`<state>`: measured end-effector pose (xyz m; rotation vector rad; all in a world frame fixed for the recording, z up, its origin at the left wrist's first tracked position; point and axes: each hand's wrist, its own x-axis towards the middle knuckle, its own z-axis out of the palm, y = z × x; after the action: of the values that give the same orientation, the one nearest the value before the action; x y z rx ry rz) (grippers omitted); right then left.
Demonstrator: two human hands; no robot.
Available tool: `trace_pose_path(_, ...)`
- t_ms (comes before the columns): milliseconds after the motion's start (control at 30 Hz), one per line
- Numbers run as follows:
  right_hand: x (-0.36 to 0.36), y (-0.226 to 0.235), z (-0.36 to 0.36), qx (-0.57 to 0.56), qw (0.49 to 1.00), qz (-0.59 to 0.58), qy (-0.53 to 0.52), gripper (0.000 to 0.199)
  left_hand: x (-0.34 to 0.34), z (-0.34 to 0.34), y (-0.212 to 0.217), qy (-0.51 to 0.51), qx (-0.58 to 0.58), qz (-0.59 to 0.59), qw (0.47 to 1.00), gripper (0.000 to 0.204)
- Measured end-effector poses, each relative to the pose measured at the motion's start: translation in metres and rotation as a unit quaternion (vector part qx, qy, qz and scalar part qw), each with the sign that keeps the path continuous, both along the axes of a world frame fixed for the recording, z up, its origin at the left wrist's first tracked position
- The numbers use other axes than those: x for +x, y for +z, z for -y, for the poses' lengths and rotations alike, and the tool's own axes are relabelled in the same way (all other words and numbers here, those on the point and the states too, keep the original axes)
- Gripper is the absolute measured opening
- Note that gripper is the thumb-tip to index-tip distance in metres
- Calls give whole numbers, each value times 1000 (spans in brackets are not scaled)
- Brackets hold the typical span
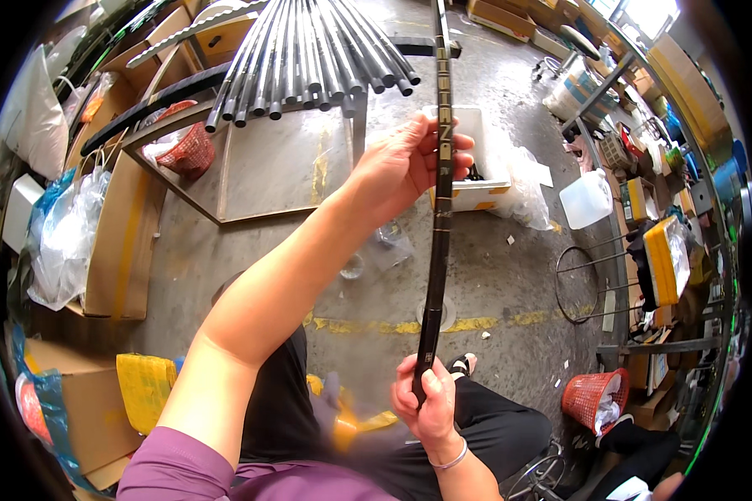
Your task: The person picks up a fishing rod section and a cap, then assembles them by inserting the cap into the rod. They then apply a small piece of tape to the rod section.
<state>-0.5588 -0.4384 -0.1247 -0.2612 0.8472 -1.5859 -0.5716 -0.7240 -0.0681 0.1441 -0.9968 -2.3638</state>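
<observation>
I hold a long black fishing rod [437, 275] with gold markings along its upper part. It stands nearly upright in the picture and runs out past the top edge. My left hand [401, 163] is at the marked part, its fingers passing behind the rod and showing on the far side. Lower down, my right hand [429, 401] is closed around the rod's bottom end, thumb along the front. A bracelet circles my right wrist. Ahead of my left hand, a fan of several dark, shiny tubes [309, 67] lies across a padded black rail [163, 96].
Behind the rod stands a white box [489, 159] beside clear plastic wrap. Cardboard boxes [121, 250] line the left. A red basket [595, 399], a wire hoop frame [564, 284], a white jug [586, 200] and cluttered shelves are on the right, with a person's dark-clad limb below.
</observation>
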Motion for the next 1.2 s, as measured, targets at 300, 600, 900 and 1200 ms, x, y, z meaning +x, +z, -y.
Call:
trace_pose_path(300,15,6,4,-5,997,-68,19,42,11,8,6,37,-18,-7,999,53)
trace_pose_path(600,10,11,20,-25,989,-134,54,52,14,6,1,58,124,-109,985,38)
trace_pose_path(900,-51,21,69,29,950,-309,-20,54,-2,-36,-8,21,123,-6,992,37)
trace_pose_path(1200,-56,6,73,20,964,-212,-159,32,-10,-51,-12,-6,135,17,991,37)
